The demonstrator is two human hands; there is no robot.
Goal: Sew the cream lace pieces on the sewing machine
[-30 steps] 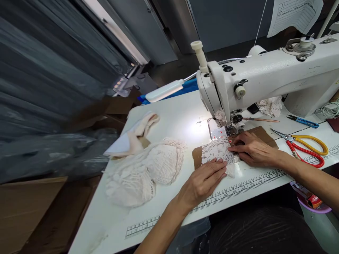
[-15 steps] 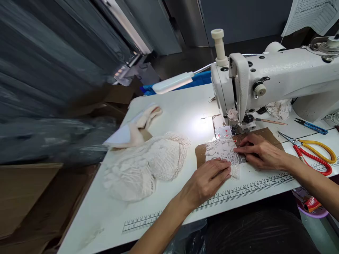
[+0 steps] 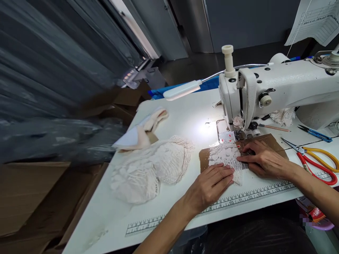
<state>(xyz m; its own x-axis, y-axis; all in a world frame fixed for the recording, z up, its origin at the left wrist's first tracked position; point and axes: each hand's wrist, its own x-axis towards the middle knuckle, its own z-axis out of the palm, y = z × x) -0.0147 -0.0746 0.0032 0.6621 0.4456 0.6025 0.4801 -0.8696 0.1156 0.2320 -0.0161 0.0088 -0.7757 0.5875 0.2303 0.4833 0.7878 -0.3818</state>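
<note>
A strip of white lace (image 3: pixel 224 155) lies in front of the sewing machine's presser foot (image 3: pixel 239 135), its far end close to the foot. My left hand (image 3: pixel 212 185) rests flat on the near part of the lace, fingers stretched out together. My right hand (image 3: pixel 261 158) lies to the right, its index fingertip touching the lace's right edge and its other fingers partly bent. Brown card (image 3: pixel 270 143) shows beneath the right hand, and more brown board (image 3: pixel 203 158) shows left of the lace. Neither hand is closed around anything.
White lacy fabric (image 3: pixel 148 169) is bunched on the left of the table, beside a folded cream piece (image 3: pixel 137 135). Scissors (image 3: pixel 302 150), blue snips (image 3: pixel 315 134) and a pencil (image 3: pixel 275 127) lie right. A lamp (image 3: pixel 182 90) reaches over the table. A printed ruler (image 3: pixel 233 201) runs along the front edge.
The camera view has shifted, so the whole scene sits slightly farther right and lower. Both hands stay in nearly the same places on the lace.
</note>
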